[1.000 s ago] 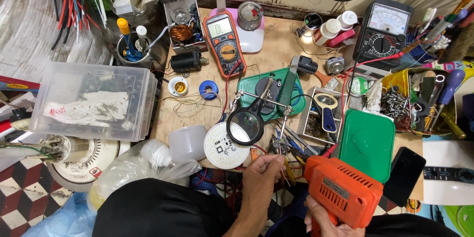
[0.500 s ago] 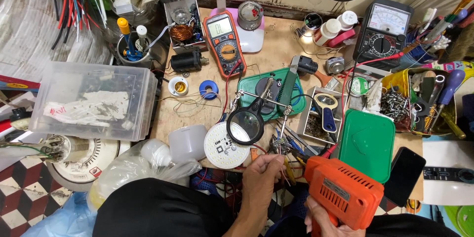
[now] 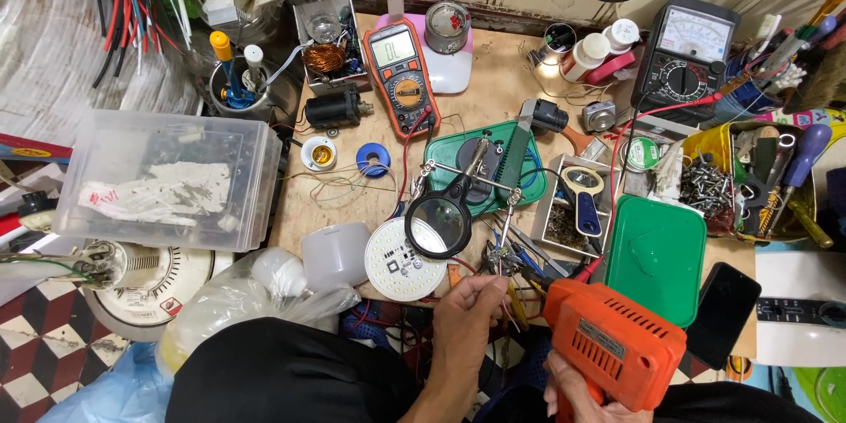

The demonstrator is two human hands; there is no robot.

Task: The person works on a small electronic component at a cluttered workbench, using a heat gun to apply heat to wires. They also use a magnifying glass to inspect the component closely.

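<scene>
My left hand [image 3: 469, 315] is at the bench's front edge, fingers pinched on a thin wire [image 3: 508, 310] that rises toward a small part [image 3: 500, 256] held in a helping-hand stand's clip. My right hand [image 3: 575, 390] grips the handle of an orange soldering gun [image 3: 617, 345], whose tip points up-left toward that part. The stand's round black magnifier [image 3: 438, 225] hangs just above a round white LED board [image 3: 398, 262], left of my left hand.
An orange multimeter [image 3: 401, 70], a black analog meter [image 3: 683, 57], a green lidded box [image 3: 656, 256], a black phone [image 3: 723, 313], a clear plastic bin [image 3: 167, 178], a white bulb dome [image 3: 333, 256] and trays of screws and tools crowd the wooden bench [image 3: 493, 88].
</scene>
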